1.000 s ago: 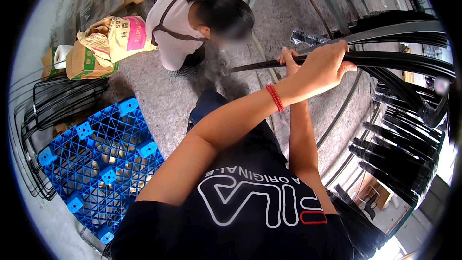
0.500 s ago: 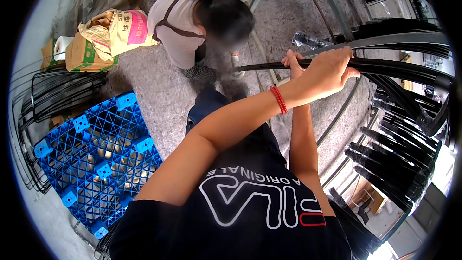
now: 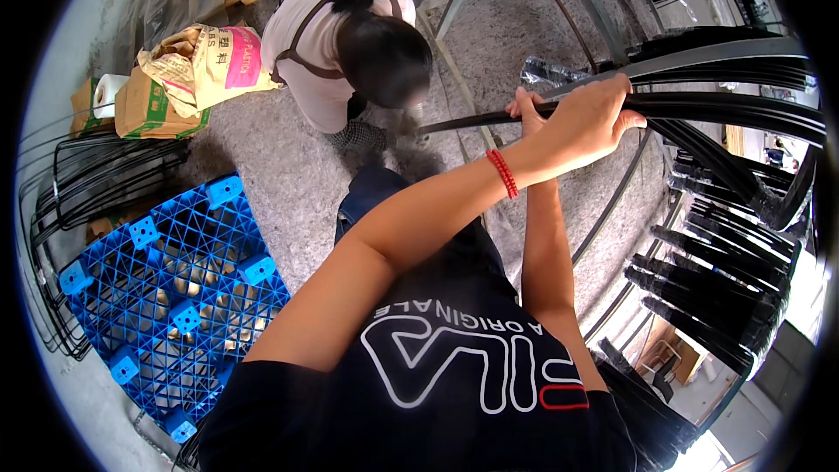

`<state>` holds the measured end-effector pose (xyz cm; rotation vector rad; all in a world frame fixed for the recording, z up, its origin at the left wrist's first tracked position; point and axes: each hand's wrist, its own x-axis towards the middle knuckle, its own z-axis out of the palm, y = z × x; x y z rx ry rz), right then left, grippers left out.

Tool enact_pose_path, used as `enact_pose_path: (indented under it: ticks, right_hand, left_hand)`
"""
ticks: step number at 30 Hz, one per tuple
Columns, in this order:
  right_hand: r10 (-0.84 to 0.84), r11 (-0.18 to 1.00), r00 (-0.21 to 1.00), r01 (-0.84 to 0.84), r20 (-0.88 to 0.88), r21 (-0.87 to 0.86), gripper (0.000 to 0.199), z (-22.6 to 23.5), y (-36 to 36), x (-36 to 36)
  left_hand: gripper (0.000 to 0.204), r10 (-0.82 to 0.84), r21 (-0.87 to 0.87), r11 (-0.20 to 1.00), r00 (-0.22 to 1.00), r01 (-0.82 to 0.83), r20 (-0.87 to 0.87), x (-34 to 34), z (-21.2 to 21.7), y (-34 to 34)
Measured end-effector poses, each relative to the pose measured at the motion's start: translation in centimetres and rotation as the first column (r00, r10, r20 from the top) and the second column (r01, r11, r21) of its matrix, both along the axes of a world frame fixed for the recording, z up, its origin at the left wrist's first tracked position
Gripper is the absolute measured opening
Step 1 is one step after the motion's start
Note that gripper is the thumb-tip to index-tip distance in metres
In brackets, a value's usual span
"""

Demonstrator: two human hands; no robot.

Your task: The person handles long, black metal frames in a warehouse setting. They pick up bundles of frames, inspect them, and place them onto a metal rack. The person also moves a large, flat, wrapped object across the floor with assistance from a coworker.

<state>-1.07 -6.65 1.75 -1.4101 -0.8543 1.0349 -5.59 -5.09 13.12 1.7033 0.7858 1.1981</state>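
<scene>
A bundle of long black strips (image 3: 717,107) stretches across from the right edge toward the middle. My left arm crosses over, and my left hand (image 3: 587,125), with a red beaded bracelet (image 3: 502,173) at its wrist, is closed round the bundle. Nearer the strips' left end, my right hand (image 3: 528,111) grips the same bundle, its fingers partly hidden behind the left hand and wrist. A crouching person (image 3: 345,52) in a light top bends over that left end; their gloved hand (image 3: 360,134) is close to it, and the spot is blurred.
A blue plastic pallet (image 3: 183,319) stands at the left, beside bent black rods (image 3: 105,170). Cardboard boxes (image 3: 157,105) and a paper sack (image 3: 205,65) are behind it. Metal rack bars (image 3: 585,0) and wrapped black strips (image 3: 708,284) take up the right side.
The crouching person's head has shifted left, and a small cylinder seen below it is now mostly hidden. Both my hands keep hold of the strips, with only a slight shift.
</scene>
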Motion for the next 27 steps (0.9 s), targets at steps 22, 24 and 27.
enact_pose_path:
  ticks: [22,24,27]
  right_hand:
    - [-0.014,0.999,0.974,0.022,0.227,-0.035,0.019,-1.4,-2.5,3.7]
    - [-0.009,1.0,0.963,0.007,0.27,0.011,0.019,-2.3,-2.5,3.3]
    - [-0.047,0.997,0.962,0.028,0.268,0.075,0.021,-1.9,-1.4,1.8]
  left_hand:
    - [0.034,-0.038,-0.008,0.999,0.999,0.039,0.012,2.0,1.7,-1.6]
    - [0.035,-0.015,-0.028,1.0,0.992,0.012,-0.126,1.8,2.4,-1.7]
    - [0.021,-0.033,-0.095,0.995,0.999,0.03,-0.032,1.8,1.7,-1.5]
